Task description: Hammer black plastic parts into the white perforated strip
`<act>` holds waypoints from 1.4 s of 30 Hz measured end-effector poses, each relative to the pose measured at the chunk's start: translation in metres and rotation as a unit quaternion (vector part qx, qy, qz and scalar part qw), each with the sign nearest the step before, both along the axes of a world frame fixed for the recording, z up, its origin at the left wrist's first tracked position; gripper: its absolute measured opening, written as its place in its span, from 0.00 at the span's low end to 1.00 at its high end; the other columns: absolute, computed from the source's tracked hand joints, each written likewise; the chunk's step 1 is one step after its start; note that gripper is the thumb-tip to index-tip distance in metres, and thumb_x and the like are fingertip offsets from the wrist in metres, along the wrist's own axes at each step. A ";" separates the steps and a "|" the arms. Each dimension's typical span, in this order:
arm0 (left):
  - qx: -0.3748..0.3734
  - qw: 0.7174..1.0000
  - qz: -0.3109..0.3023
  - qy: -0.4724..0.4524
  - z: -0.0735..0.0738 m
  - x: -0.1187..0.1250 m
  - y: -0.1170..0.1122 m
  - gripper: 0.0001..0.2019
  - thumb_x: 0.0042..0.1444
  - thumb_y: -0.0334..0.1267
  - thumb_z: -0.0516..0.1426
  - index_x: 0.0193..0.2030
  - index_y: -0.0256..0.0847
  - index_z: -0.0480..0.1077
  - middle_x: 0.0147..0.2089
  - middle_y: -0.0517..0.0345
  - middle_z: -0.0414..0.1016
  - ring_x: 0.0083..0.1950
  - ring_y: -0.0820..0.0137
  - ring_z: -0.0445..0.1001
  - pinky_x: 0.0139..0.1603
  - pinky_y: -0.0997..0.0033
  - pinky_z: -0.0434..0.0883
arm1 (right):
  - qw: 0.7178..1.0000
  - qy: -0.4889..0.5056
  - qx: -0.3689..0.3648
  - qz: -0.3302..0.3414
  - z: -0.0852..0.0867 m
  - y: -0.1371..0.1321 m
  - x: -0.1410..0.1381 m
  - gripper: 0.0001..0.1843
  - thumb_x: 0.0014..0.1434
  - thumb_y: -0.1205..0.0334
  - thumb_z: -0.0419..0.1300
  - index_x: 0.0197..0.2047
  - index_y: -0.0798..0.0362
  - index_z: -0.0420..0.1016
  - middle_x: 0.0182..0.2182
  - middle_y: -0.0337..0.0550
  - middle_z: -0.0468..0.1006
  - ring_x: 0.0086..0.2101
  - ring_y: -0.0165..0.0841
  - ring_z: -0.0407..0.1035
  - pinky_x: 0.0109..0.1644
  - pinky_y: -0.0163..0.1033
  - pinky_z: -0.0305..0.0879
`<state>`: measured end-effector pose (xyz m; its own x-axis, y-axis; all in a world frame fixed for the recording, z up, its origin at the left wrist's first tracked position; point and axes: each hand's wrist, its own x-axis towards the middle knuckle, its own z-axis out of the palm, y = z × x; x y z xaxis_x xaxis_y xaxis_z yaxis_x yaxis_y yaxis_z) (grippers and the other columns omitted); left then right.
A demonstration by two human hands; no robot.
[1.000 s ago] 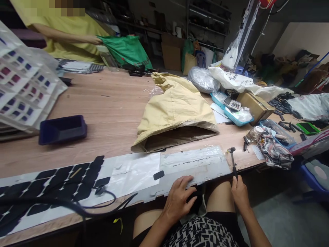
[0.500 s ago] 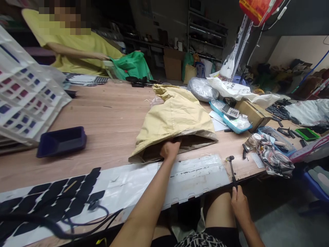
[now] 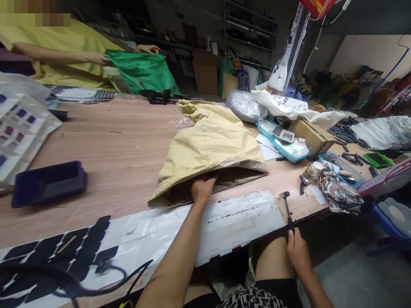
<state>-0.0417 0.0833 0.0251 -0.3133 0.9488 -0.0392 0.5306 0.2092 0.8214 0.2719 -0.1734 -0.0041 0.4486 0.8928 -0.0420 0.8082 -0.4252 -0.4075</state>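
Observation:
A pale yellow sack (image 3: 212,137) lies on the table with its dark mouth facing me. My left hand (image 3: 201,188) reaches into that mouth, with the thumb by the upper rim; its fingers are hidden inside, so I cannot see what they hold. Low on the right, my right hand (image 3: 298,248) is closed round the black handle of a small hammer (image 3: 289,211). The hammer's head rests at the table's front edge, beside a whitish plastic-covered board (image 3: 237,222). To the left, flat black pieces (image 3: 58,244) lie in rows on a white sheet.
A dark blue tray (image 3: 49,184) stands on the left near a white perforated holder (image 3: 19,128). Right of the sack are a calculator (image 3: 284,134), a cardboard box (image 3: 313,134) and a blue basket (image 3: 342,169). Across the table, a person in yellow handles a green bag (image 3: 141,70).
The view has shifted, so most things sit further left. My left hand stays in the sack's mouth and my right keeps the hammer. The other person has lifted a hand above the green bag.

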 end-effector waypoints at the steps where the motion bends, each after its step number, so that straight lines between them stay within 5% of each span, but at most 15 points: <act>1: 0.002 1.000 -0.007 -0.004 -0.001 0.001 -0.015 0.20 0.52 0.54 0.58 0.33 0.38 0.79 0.28 0.51 0.77 0.34 0.57 0.76 0.31 0.65 0.66 | 1.000 0.000 -0.005 -0.001 0.000 0.000 0.000 0.16 0.68 0.53 0.39 0.40 0.50 0.63 0.26 0.43 0.76 0.28 0.39 0.73 0.30 0.37 0.53; 5: 0.038 0.981 -0.185 -0.034 -0.007 0.015 -0.082 0.17 0.53 0.53 0.57 0.31 0.42 0.78 0.26 0.59 0.76 0.28 0.68 0.71 0.29 0.71 0.62 | 1.000 0.005 -0.024 -0.006 0.004 0.002 0.001 0.15 0.68 0.54 0.39 0.42 0.51 0.62 0.28 0.44 0.77 0.30 0.38 0.74 0.32 0.37 0.55; 9: 0.110 0.939 -0.320 0.064 -0.010 0.029 -0.123 0.11 0.55 0.46 0.59 0.33 0.42 0.77 0.32 0.57 0.75 0.36 0.66 0.73 0.37 0.69 0.65 | 0.999 0.014 -0.035 -0.005 0.009 0.003 0.002 0.14 0.69 0.55 0.40 0.41 0.50 0.62 0.29 0.44 0.77 0.31 0.37 0.74 0.33 0.36 0.56; 16: 0.131 0.936 -0.306 0.117 -0.012 0.034 -0.125 0.14 0.52 0.41 0.62 0.45 0.43 0.75 0.36 0.58 0.73 0.39 0.66 0.72 0.41 0.69 0.67 | 0.997 0.006 -0.074 -0.009 0.018 0.005 -0.001 0.15 0.69 0.56 0.40 0.42 0.51 0.64 0.31 0.45 0.78 0.32 0.37 0.73 0.33 0.35 0.54; 20: 0.130 0.940 -0.297 0.102 -0.019 0.037 -0.120 0.10 0.54 0.43 0.61 0.42 0.46 0.77 0.36 0.59 0.74 0.40 0.67 0.73 0.39 0.70 0.67 | 0.996 -0.004 -0.094 0.011 0.033 0.006 0.002 0.14 0.68 0.55 0.44 0.39 0.50 0.68 0.34 0.45 0.79 0.36 0.37 0.74 0.35 0.35 0.56; 28: 0.130 0.942 -0.302 0.071 -0.027 0.035 -0.117 0.10 0.54 0.42 0.60 0.42 0.45 0.77 0.36 0.60 0.75 0.38 0.69 0.73 0.39 0.70 0.66 | 0.994 0.105 0.001 0.021 0.037 0.009 0.004 0.19 0.64 0.49 0.46 0.39 0.52 0.72 0.32 0.45 0.79 0.35 0.38 0.73 0.36 0.36 0.64; 32: 0.122 0.944 -0.300 0.066 -0.026 0.034 -0.117 0.10 0.55 0.42 0.59 0.42 0.45 0.77 0.36 0.60 0.75 0.39 0.68 0.73 0.40 0.69 0.66 | 0.990 0.127 0.055 0.028 0.041 0.000 -0.012 0.23 0.65 0.45 0.45 0.42 0.53 0.73 0.33 0.46 0.80 0.35 0.38 0.74 0.39 0.36 0.66; 37: 0.111 0.945 -0.302 0.062 -0.025 0.035 -0.117 0.10 0.55 0.43 0.59 0.43 0.46 0.77 0.36 0.59 0.75 0.41 0.67 0.73 0.40 0.68 0.66 | 0.983 0.120 0.044 0.131 0.051 -0.011 -0.045 0.22 0.67 0.47 0.45 0.46 0.52 0.73 0.35 0.45 0.79 0.37 0.37 0.74 0.42 0.36 0.66; 42: 0.105 0.946 -0.304 0.047 -0.024 0.034 -0.117 0.10 0.55 0.42 0.60 0.43 0.46 0.78 0.36 0.59 0.74 0.40 0.68 0.72 0.40 0.69 0.66 | 0.983 0.055 0.050 0.167 0.048 -0.009 -0.066 0.22 0.68 0.50 0.44 0.48 0.52 0.74 0.35 0.47 0.77 0.38 0.37 0.72 0.43 0.37 0.66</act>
<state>-0.0073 -0.0339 0.0015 0.3008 0.9383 0.1704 0.5724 -0.3205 0.7547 0.2063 -0.1821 0.0441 0.1275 0.9916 0.0218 0.8443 -0.0970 -0.5270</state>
